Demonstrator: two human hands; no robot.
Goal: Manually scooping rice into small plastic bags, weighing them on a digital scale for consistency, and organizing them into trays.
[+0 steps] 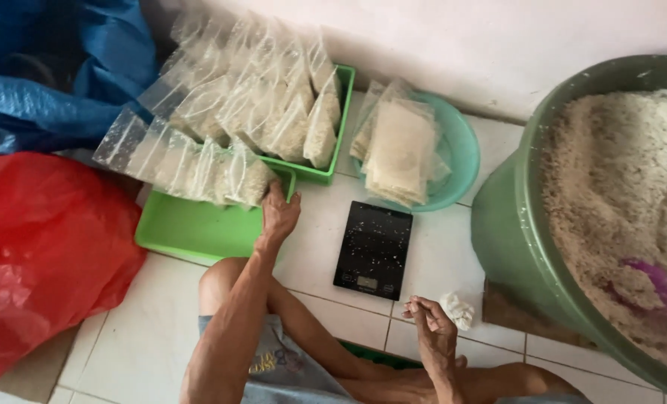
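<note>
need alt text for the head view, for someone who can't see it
A person sitting on a tiled floor rests the left hand on filled clear bags stacked in green trays, while the right hand hovers near a black scale. A teal bowl holds more bags; a big green tub holds loose grain.

Soft, even daylight fills the scene, with faint shadows on the white tiled floor (438, 254). Mild glare shines on the clear plastic bags (228, 97). Focus is fairly sharp; edges bend slightly.
</note>
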